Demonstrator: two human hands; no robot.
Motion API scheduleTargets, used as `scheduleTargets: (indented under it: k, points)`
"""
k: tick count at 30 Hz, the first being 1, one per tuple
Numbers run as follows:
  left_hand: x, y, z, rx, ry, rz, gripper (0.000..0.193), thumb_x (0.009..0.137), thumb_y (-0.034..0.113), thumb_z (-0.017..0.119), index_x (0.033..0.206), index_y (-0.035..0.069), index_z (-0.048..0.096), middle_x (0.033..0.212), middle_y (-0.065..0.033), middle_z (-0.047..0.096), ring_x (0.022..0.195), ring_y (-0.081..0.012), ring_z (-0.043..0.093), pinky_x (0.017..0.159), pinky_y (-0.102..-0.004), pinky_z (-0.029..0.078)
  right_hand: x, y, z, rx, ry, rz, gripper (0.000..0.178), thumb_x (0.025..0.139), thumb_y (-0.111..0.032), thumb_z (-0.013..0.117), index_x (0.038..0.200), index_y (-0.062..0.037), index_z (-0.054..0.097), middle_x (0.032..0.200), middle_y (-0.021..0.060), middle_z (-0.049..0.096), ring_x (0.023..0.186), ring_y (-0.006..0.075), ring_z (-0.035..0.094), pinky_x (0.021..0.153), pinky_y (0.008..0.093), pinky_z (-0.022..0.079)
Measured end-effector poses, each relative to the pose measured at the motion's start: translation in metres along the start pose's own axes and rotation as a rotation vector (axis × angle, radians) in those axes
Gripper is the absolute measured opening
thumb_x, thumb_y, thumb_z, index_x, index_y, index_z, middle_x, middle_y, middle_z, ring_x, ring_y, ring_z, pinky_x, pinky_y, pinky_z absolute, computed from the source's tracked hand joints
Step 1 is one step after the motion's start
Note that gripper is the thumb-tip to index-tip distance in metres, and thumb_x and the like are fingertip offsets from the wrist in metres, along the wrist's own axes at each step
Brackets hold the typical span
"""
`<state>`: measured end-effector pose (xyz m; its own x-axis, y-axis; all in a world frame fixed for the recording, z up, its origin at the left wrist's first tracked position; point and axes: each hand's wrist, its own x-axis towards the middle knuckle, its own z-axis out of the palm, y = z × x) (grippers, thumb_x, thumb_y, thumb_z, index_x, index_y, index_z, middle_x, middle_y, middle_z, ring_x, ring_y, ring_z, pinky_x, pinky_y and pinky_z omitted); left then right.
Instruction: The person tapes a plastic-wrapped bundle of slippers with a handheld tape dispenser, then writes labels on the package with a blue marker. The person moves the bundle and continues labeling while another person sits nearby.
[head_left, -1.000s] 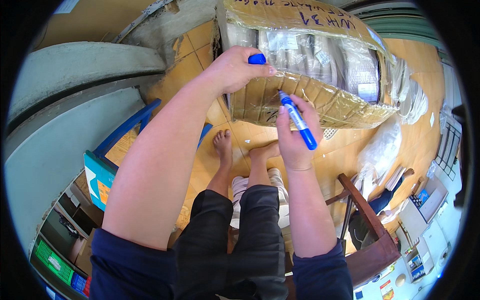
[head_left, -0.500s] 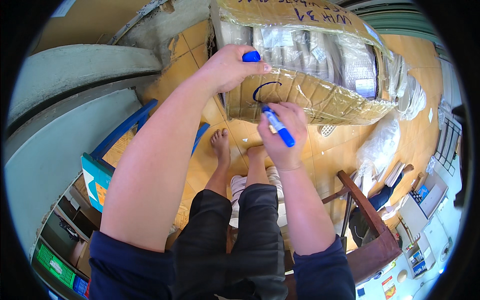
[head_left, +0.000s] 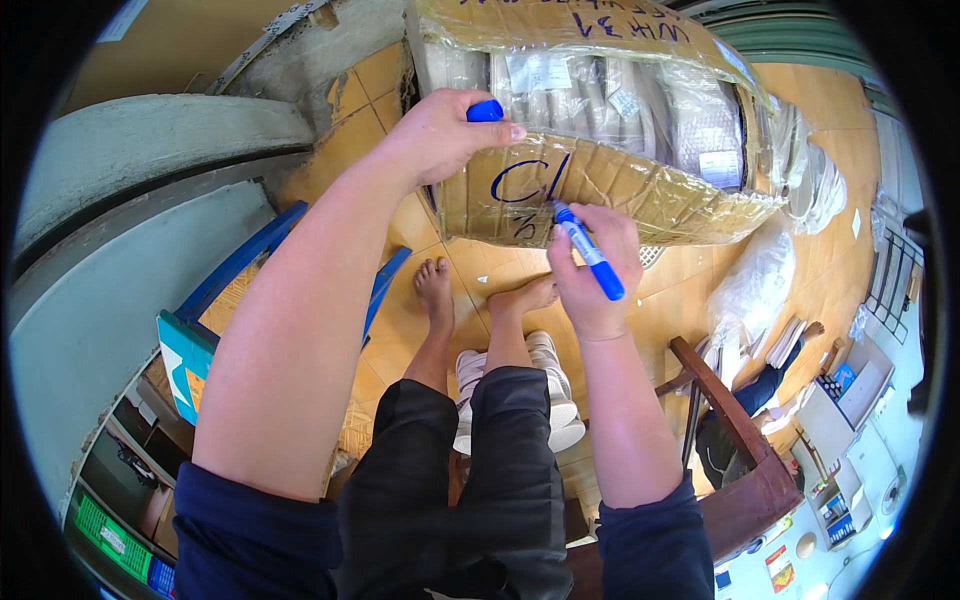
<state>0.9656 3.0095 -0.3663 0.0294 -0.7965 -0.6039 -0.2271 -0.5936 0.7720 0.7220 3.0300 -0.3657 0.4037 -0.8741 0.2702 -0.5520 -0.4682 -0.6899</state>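
Note:
An open cardboard box [head_left: 660, 212] stands in front of me, its near flap covered in shiny clear tape and marked with dark handwriting. My right hand [head_left: 598, 250] is closed round a blue and white marker [head_left: 590, 250], its tip against the flap beside fresh strokes. Higher up, my left hand [head_left: 445, 135] grips the flap's upper left edge and also holds a blue marker cap [head_left: 485, 111]. Inside the box, several plastic-wrapped white packs [head_left: 620, 105] with white labels are lined up.
A blue-framed chair [head_left: 240, 265] is at my left, and a brown wooden chair [head_left: 735, 420] at my right. Clear plastic wrapping [head_left: 757, 275] lies on the tiled floor right of the box. Another person's arm [head_left: 772, 385] shows at the far right. Pale slippers [head_left: 548, 390] lie beneath me.
My right hand with the marker has moved right, and more strokes now show on the flap. The left hand keeps its hold on the flap and cap. The view has shifted slightly.

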Motion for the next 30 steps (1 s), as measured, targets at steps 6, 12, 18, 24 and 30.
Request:
scheduleTargets:
  k: [6,12,18,24,30]
  points:
    - [0.001,-0.003,0.002,-0.017,0.013,0.004,0.041,0.086,0.046,0.078,0.093,0.007,0.069,0.075,0.0031,0.056,0.072,-0.0103,0.046,0.069,-0.028,0.04,0.012,0.007,-0.005,-0.013,0.102,0.014,0.033,0.073,0.001,0.076,0.106,-0.0014,0.069,0.096,0.014,0.07,0.092,0.0327,0.066,0.084,0.0404,0.054]
    - [0.0,-0.001,0.001,0.018,0.028,0.019,0.041,0.086,0.046,0.078,0.093,0.007,0.069,0.075,0.0034,0.056,0.072,-0.01,0.046,0.069,-0.028,0.04,0.007,0.005,-0.005,-0.031,0.014,0.007,0.033,0.074,0.0,0.076,0.107,-0.0019,0.068,0.095,0.013,0.071,0.092,0.0322,0.066,0.082,0.04,0.054]
    - [-0.001,0.001,0.001,-0.057,-0.01,-0.045,0.041,0.086,0.045,0.078,0.093,0.006,0.068,0.076,0.0041,0.056,0.072,-0.0093,0.045,0.068,-0.028,0.04,0.003,0.008,-0.001,-0.029,0.017,-0.003,0.03,0.076,-0.002,0.078,0.105,-0.0029,0.069,0.093,0.013,0.071,0.087,0.0314,0.067,0.078,0.0392,0.055]
    - [0.001,-0.001,0.002,-0.031,0.003,-0.054,0.038,0.086,0.041,0.079,0.097,0.005,0.07,0.079,0.0035,0.06,0.075,-0.0095,0.048,0.072,-0.0277,0.042,0.003,0.014,-0.011,-0.054,0.106,0.053,0.029,0.077,-0.001,0.077,0.104,-0.003,0.069,0.094,0.0141,0.071,0.083,0.0308,0.068,0.075,0.0389,0.055]
    - [0.003,-0.004,0.006,-0.084,0.057,-0.035,0.035,0.085,0.037,0.08,0.09,0.005,0.067,0.072,0.0026,0.052,0.068,-0.0111,0.043,0.065,-0.0298,0.04,0.002,0.019,-0.014,-0.054,0.123,0.091,0.026,0.078,-0.002,0.076,0.103,-0.0028,0.069,0.092,0.0139,0.071,0.083,0.0315,0.068,0.076,0.0395,0.055]
